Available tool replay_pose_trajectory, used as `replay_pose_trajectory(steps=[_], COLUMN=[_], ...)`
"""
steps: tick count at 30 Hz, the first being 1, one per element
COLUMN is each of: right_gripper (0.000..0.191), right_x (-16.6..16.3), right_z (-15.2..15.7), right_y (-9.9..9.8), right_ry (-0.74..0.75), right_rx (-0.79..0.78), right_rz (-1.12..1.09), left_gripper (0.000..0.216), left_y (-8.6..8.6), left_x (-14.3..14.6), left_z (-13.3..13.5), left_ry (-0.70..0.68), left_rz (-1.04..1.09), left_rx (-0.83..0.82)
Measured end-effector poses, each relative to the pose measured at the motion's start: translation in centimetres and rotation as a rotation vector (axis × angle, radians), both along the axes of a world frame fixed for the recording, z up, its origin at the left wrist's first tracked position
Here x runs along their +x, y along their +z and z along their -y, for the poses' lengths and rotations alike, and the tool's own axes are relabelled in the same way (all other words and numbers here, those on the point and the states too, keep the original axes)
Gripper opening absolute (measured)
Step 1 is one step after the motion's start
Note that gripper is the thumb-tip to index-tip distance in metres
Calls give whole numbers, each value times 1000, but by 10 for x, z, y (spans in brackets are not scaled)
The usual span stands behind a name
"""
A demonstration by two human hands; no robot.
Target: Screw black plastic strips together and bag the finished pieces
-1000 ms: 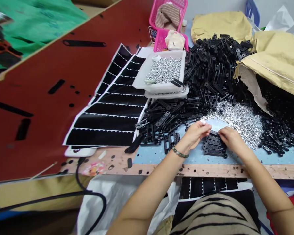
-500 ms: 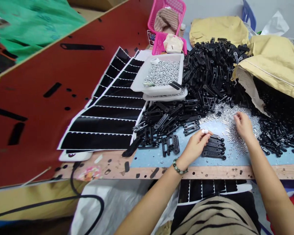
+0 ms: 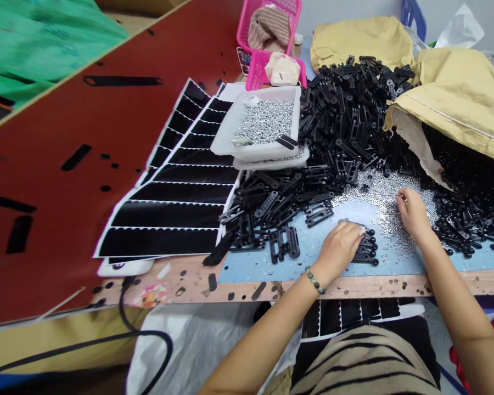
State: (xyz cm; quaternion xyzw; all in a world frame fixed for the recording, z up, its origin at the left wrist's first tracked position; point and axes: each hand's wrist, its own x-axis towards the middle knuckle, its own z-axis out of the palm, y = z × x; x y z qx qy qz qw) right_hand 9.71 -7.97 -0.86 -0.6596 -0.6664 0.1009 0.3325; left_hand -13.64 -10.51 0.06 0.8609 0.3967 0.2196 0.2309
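My left hand [image 3: 340, 247] lies palm down over the left part of a row of black plastic arms [image 3: 366, 253], fingers together and bent. White wrapping shows at a fingertip, and whatever sits under the fingers is hidden. The arms lie side by side on the blue mat, their round ends pointing right. My right hand [image 3: 414, 214] is at the spread of small silver nuts and screws [image 3: 389, 219], thumb and fingers pinched together; anything between them is too small to make out.
Black plastic parts [image 3: 349, 109] heap up at the back, beside an open yellow sack [image 3: 456, 104]. A white tub [image 3: 226, 137] of screws stands left of them. Black die-cut sheets [image 3: 168, 216] lie farther left, along a red board [image 3: 66, 192]. Pink baskets [image 3: 255, 74] stand behind.
My left hand has turned palm down and moved right, covering more of the row of black arms. My right hand has stayed at the silver pieces, shifting only slightly.
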Motion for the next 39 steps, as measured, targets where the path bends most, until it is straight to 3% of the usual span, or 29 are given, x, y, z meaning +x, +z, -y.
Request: replay_pose_trajectory(steps=[3,6,11,14,18,22,26,30,32,36,39], right_gripper=[16,17,19,18,16,14,9,12,16,18,19], right_x=[-14,-21,-19,-27,-36,-35,-45,-61,-65,-68,-70], right_z=[21,36,45,51,64,74,77,75,74,74,75], right_y=[-1,-3,-1,2,3,1,-1,-2,-1,2,8], right_ry=[47,61,-58,-6,46,56,157,304,338,352,389], right_rx=[-61,-98,-31,-78,-94,-109,-109,-82,-88,-121,-131], right_rz=[-323,-478,-453,-485,-398,-364,-348,-230,-123,93,149], left_gripper=[26,23,24,23,20,24,26,24,18,9,5], left_y=[-3,0,21,30,25,11,7,15,22,29,27], left_x=[3,1,15,50,94,106,103,93,80,36,4], left_z=[4,8,-22,-61,-96,-100,-105,-111,-104,-65,-25], left_ry=[-12,-14,13,-47,-72,-83,-70,-38,0,50,125], left_rz=[-56,-47,105,-90,-233,-203,-132,-30,123,592,722], left_rx=[52,73,86,87,63,38,-22,-63,-114,-353,-480])
